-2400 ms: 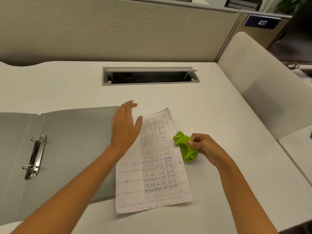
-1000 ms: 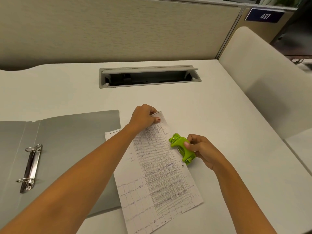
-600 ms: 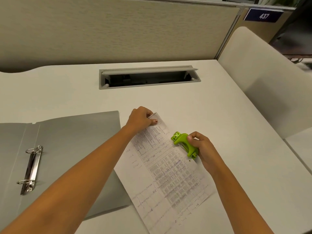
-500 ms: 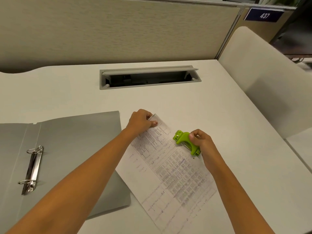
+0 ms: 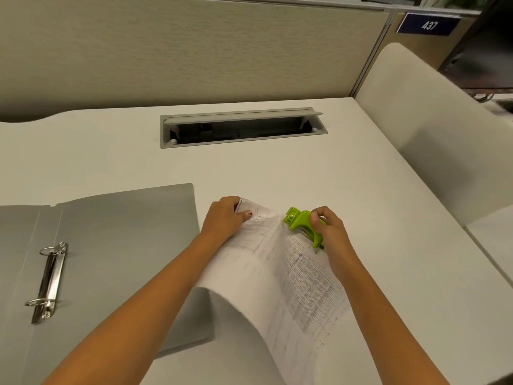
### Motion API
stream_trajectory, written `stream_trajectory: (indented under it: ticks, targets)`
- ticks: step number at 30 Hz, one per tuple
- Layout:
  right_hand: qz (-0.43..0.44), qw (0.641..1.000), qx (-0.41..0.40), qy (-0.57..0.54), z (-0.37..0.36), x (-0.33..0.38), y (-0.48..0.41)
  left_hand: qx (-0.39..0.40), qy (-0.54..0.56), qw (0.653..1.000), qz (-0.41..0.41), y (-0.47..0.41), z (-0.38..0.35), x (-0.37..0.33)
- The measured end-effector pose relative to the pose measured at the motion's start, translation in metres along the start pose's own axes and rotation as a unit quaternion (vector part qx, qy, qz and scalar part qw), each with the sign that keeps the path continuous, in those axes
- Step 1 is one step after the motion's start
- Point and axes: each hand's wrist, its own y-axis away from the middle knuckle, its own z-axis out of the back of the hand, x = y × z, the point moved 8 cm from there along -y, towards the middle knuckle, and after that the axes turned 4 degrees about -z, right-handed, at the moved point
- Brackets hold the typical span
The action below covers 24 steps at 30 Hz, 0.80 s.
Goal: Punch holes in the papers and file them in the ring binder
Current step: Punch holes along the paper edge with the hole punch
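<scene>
Here, sign (image 5: 429, 24) 437, paper (image 5: 291, 287) pinched, punch (image 5: 298, 222) gripped

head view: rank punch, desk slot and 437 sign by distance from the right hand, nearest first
1. punch: gripped in the right hand.
2. desk slot: ahead, mid-desk.
3. 437 sign: far right, on the partition.

Can pass freely over the bare surface (image 5: 374, 190) far right, between the cable slot (image 5: 241, 141) and the chair (image 5: 433, 129). Same on the far left, beyond the ring binder (image 5: 125, 245). Near left, blocked by that open binder and its upright rings (image 5: 50, 279). Can't cut straight through the middle either, thanks to the curled-up paper (image 5: 277, 287) and the green hole punch (image 5: 299, 222) at its right edge. Walled off on the far side by the partition (image 5: 194, 51).
</scene>
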Motion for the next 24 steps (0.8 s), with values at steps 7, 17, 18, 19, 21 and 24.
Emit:
stream_trajectory:
  ticks: [7,17,18,19,21,24]
  targets:
    - [0.027,0.996,0.070,0.051,0.003,0.004,0.003,0.160,0.132,0.973,0.099,0.011,0.010,0.017]
    - [0.007,0.999,0.048,0.003,0.014,-0.010,0.003,0.185,0.311,0.925,0.118,0.059,0.026,0.060]
    - [0.004,0.999,0.052,0.001,0.014,-0.011,0.003,0.197,0.299,0.926,0.121,0.066,0.027,0.063]
    - [0.002,0.998,0.055,-0.004,0.015,-0.012,0.003,0.218,0.288,0.924,0.124,0.073,0.024,0.066]
    - [0.002,0.998,0.065,-0.008,0.017,-0.013,0.003,0.246,0.261,0.926,0.117,0.084,0.021,0.064]
    - [0.010,0.995,0.094,0.012,0.017,-0.010,0.005,0.185,0.228,0.950,0.105,0.084,0.029,0.068]
